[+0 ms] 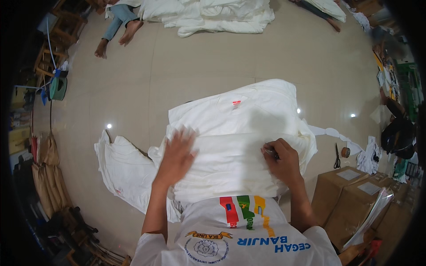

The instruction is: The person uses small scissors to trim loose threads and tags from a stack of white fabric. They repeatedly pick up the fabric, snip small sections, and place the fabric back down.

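Note:
A white garment (226, 149), likely a T-shirt, lies spread in front of me with a small red-and-white neck label (236, 103) near its far edge. My left hand (178, 156), blurred by motion, is over the garment's left part with fingers apart and nothing in it. On the garment's right part, my right hand (283, 161) is curled around a small metal tool (271, 150), perhaps thread snips; the fingers hide most of it. Another white garment (128, 169) lies crumpled on the floor to the left.
Black scissors (337, 158) and a tape roll (345, 152) lie right, beyond cardboard boxes (339, 196). At the far side sits a white fabric pile (216, 16), with a person's bare feet (129, 32) beside it. Another person (397, 133) is at the right. Brown paper rolls (50, 186) stand left.

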`<state>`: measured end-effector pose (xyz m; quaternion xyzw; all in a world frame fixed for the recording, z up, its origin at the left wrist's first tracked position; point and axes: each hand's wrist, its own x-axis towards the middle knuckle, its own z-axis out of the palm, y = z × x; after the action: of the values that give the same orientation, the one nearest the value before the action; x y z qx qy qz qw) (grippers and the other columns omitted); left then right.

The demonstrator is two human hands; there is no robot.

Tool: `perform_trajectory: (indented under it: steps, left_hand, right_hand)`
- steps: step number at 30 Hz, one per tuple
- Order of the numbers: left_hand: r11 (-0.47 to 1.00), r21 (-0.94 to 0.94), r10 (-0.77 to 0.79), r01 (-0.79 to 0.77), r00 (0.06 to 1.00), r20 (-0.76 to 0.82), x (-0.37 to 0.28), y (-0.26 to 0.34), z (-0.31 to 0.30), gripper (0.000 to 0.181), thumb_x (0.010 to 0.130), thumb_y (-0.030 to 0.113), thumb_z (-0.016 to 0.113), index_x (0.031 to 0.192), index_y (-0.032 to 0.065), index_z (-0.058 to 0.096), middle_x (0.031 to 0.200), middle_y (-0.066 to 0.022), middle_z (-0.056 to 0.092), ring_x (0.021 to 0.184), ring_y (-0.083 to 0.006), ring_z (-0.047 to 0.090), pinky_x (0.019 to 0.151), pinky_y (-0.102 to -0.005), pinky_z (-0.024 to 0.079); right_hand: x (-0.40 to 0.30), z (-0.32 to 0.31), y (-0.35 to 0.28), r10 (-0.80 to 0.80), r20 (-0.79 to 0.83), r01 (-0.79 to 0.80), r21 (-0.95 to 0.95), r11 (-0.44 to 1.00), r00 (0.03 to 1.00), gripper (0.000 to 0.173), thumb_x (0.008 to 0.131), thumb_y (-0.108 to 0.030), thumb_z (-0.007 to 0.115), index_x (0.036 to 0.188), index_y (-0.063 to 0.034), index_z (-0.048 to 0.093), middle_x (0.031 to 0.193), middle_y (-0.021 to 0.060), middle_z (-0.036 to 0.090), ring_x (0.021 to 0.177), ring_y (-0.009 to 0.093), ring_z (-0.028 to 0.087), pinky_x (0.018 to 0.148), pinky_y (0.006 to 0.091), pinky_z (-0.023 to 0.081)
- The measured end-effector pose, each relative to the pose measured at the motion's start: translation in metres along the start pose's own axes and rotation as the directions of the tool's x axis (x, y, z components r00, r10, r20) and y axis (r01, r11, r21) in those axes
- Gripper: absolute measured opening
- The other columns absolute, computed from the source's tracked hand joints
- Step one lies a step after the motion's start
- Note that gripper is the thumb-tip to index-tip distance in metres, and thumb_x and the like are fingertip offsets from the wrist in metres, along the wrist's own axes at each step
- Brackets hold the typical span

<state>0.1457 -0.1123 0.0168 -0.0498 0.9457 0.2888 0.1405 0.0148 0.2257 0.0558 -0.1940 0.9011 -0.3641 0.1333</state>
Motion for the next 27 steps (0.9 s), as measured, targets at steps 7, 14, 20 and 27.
perform_trajectory:
  steps: [7, 14, 20, 27]
  left_hand:
    - [0.941, 0.19, -0.3, 0.281, 0.95, 0.081, 0.03, -0.009, -0.019, 0.059, 0.109, 0.037, 0.054, 0.16, 0.0102, 0.045, 0.166, -0.023, 0.039, 0.157, -0.0451, 0.029, 0.127, -0.0617, 0.021]
    - [0.979, -0.201, -0.05, -0.005, 0.962, -0.269, 0.154, -0.003, 0.011, 0.043, 0.101, 0.026, 0.068, 0.137, 0.0027, 0.063, 0.133, -0.0221, 0.068, 0.126, -0.0388, 0.063, 0.107, -0.0465, 0.049]
    - [0.985, -0.165, 0.029, -0.053, 0.989, -0.146, 0.202, 0.011, 0.02, 0.026, 0.1, 0.023, 0.071, 0.115, 0.0018, 0.067, 0.103, -0.0165, 0.074, 0.092, -0.0331, 0.07, 0.085, -0.0432, 0.054]
    - [0.778, -0.627, -0.091, 0.023, 0.993, -0.076, 0.16, 0.034, -0.001, 0.017, 0.106, 0.02, 0.061, 0.103, 0.0033, 0.057, 0.082, -0.003, 0.058, 0.074, -0.0132, 0.048, 0.072, -0.0302, 0.043]
  right_hand:
    - [0.001, -0.004, -0.001, -0.018, -0.027, 0.019, 0.051, 0.999, 0.999, 0.02, 0.087, -0.008, 0.08, 0.104, -0.0029, 0.07, 0.094, 0.0104, 0.07, 0.075, 0.028, 0.073, 0.066, 0.0366, 0.058]
    - [0.019, -0.014, -0.028, -0.058, -0.081, 0.065, 0.085, 0.994, 0.995, 0.018, 0.089, -0.007, 0.079, 0.104, -0.0019, 0.069, 0.095, 0.0104, 0.07, 0.075, 0.028, 0.073, 0.065, 0.0356, 0.059]
    - [0.026, -0.014, -0.039, -0.107, -0.091, 0.115, 0.085, 0.99, 0.99, 0.018, 0.09, -0.009, 0.079, 0.104, -0.0027, 0.069, 0.095, 0.0092, 0.071, 0.072, 0.027, 0.073, 0.064, 0.0355, 0.06]
    - [0.036, -0.006, -0.029, -0.039, -0.14, 0.058, 0.133, 0.989, 0.989, 0.021, 0.091, -0.009, 0.077, 0.11, -0.0028, 0.069, 0.103, 0.0117, 0.07, 0.084, 0.03, 0.073, 0.071, 0.0384, 0.058]
